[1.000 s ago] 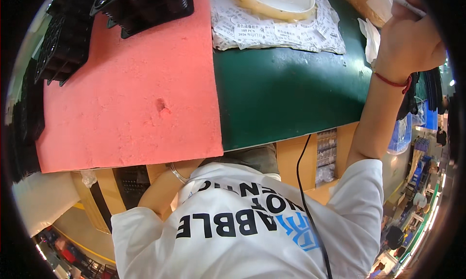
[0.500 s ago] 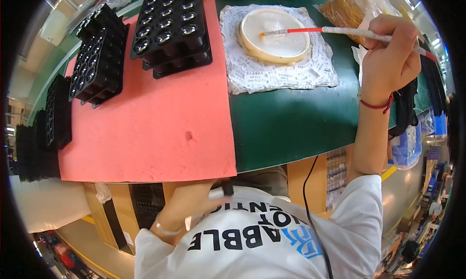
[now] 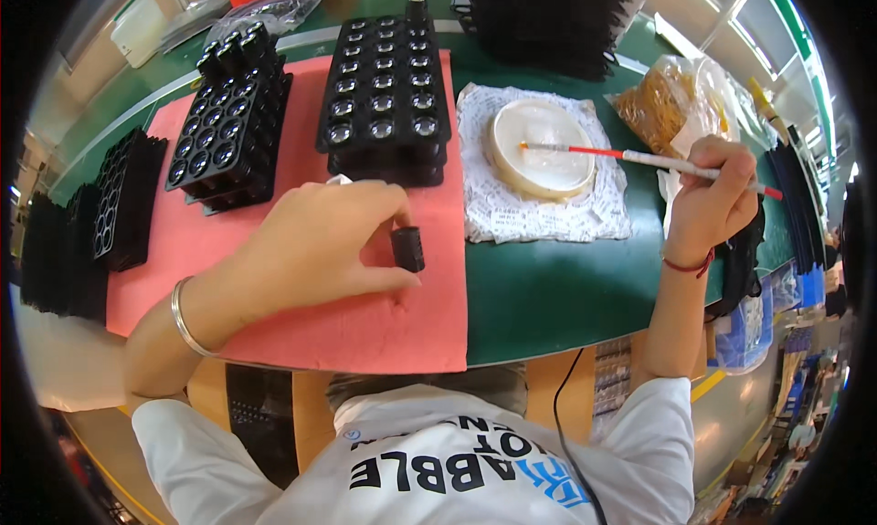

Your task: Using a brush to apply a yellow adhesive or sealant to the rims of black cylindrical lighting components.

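The left hand (image 3: 315, 251) rests over the salmon-pink foam mat (image 3: 365, 329) and pinches a small black cylindrical part (image 3: 407, 248) between thumb and fingertips; the grip is closed on that part, which stands upright, its lower end at or just above the mat, near the mat's right edge; a thin silver bangle (image 3: 185, 320) circles the left wrist.

The right hand (image 3: 714, 199) is raised over the dark green table top (image 3: 548, 297), clenched around a slim white-and-red brush handle (image 3: 658, 160); the handle runs leftward from the fingers and its tip lies over the round shallow cream-coloured dish (image 3: 541, 148); whether the tip touches the dish cannot be told; a red thread band (image 3: 687, 267) sits on the right wrist.

The dish stands on a white printed paper sheet (image 3: 539, 210), just right of the mat; a black moulded plastic tray with round pockets (image 3: 387, 91), loaded with ring-shaped parts, lies on the mat directly beyond the left hand; a second black pocketed tray (image 3: 227, 123) lies to its left, tilted; further black trays (image 3: 123, 201) stand at the mat's left edge; a stack of black trays (image 3: 548, 23) sits at the far side of the table; a clear plastic bag of yellowish-brown pieces (image 3: 671, 100) lies beyond the right hand.
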### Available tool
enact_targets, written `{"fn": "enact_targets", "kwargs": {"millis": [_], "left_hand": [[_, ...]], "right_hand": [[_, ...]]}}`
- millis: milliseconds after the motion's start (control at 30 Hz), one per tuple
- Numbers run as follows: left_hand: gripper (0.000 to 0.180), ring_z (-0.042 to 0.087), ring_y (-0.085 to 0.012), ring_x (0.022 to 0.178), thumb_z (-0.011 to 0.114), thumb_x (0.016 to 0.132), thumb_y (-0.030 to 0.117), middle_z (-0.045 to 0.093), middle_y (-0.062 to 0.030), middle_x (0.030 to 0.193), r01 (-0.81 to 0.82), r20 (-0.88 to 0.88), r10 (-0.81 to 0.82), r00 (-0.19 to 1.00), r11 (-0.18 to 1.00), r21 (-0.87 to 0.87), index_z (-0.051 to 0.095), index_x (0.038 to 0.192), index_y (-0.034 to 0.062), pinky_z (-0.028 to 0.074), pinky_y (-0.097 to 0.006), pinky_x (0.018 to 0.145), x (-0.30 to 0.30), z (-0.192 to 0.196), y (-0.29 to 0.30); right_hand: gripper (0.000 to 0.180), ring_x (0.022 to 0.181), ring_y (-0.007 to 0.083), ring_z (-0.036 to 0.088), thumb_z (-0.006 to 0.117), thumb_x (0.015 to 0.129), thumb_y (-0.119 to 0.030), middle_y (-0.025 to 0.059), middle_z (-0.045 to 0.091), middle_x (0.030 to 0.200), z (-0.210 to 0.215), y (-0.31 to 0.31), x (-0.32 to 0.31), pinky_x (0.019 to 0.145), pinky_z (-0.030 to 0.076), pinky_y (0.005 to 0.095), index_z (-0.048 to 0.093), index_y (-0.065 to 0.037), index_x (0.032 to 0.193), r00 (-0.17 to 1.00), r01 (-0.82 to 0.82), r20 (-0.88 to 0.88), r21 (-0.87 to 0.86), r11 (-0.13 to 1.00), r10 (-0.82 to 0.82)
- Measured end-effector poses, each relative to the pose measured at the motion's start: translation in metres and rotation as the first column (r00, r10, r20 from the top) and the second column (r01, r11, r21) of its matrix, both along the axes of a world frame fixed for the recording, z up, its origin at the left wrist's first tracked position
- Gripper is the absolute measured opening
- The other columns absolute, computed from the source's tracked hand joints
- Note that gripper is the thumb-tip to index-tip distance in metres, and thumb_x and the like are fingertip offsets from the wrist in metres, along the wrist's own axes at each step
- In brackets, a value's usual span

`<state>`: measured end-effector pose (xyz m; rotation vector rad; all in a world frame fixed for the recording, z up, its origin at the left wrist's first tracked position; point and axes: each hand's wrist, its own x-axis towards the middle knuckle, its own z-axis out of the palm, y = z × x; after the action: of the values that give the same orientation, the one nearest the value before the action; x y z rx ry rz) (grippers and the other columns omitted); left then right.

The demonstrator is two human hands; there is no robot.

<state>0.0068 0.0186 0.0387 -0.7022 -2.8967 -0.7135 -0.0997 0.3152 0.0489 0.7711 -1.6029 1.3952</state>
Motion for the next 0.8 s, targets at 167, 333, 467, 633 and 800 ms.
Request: {"fn": "enact_targets", "kwargs": {"millis": [167, 333, 467, 633, 800], "left_hand": [[0.038, 0.058, -0.0218, 0.073, 0.069, 0.063, 0.033, 0.058, -0.0063, 0.086, -0.016, 0.145, 0.003, 0.989, 0.996, 0.088, 0.056, 0.088, 0.0084, 0.047, -0.032, 0.062, -0.014, -0.013, -0.001], [0.043, 0.055, -0.0202, 0.068, 0.071, 0.062, 0.031, 0.056, -0.0031, 0.085, 0.112, 0.051, -0.114, 0.992, 0.993, 0.027, 0.057, 0.101, 0.015, 0.045, -0.029, 0.057, -0.022, -0.021, -0.008], [0.044, 0.054, -0.0213, 0.067, 0.07, 0.062, 0.022, 0.055, -0.0036, 0.082, 0.21, 0.06, -0.212, 0.975, 0.977, 0.039, 0.059, 0.103, 0.0151, 0.044, -0.029, 0.056, -0.028, -0.018, -0.021], [0.036, 0.056, -0.0226, 0.067, 0.067, 0.061, 0.012, 0.055, -0.0051, 0.081, 0.089, 0.081, -0.093, 0.992, 0.995, 0.053, 0.06, 0.096, 0.0128, 0.046, -0.031, 0.057, -0.02, -0.017, -0.021], [0.03, 0.056, -0.0203, 0.061, 0.069, 0.06, 0.008, 0.054, -0.0056, 0.079, 0.079, -0.062, -0.072, 0.995, 0.992, 0.103, 0.058, 0.088, 0.0087, 0.045, -0.029, 0.052, -0.018, -0.022, -0.016]], "right_hand": [[0.041, 0.041, 0.0076, 0.038, 0.033, 0.092, -0.025, 0.006, 0.046, 0.057, -0.002, 0.002, -0.009, 0.038, 0.028, 0.0185, 0.047, -0.001, 0.062, 0.999, -0.035, -0.027, 0.031, 0.999, 0.036], [0.043, 0.041, 0.0098, 0.035, 0.034, 0.092, -0.03, 0.0048, 0.041, 0.051, 0.0, 0.007, -0.012, 0.037, 0.024, 0.0209, 0.043, -0.003, 0.06, 0.993, -0.071, -0.098, 0.014, 0.997, 0.072], [0.044, 0.04, 0.0099, 0.032, 0.033, 0.092, -0.033, 0.002, 0.036, 0.049, -0.003, 0.002, -0.017, 0.039, 0.023, 0.0236, 0.04, -0.004, 0.06, 0.993, -0.088, -0.08, 0.006, 0.996, 0.088], [0.043, 0.04, 0.0103, 0.03, 0.03, 0.093, -0.032, 0.0024, 0.034, 0.049, -0.004, -0.002, -0.013, 0.039, 0.023, 0.0249, 0.04, -0.004, 0.061, 0.989, -0.078, -0.125, 0.056, 0.995, 0.084], [0.046, 0.042, 0.0089, 0.019, 0.031, 0.09, -0.042, -0.0014, 0.023, 0.045, -0.002, -0.008, -0.006, 0.043, 0.014, 0.0261, 0.035, -0.01, 0.057, 0.996, -0.001, -0.084, 0.015, 1.0, 0.003]]}}
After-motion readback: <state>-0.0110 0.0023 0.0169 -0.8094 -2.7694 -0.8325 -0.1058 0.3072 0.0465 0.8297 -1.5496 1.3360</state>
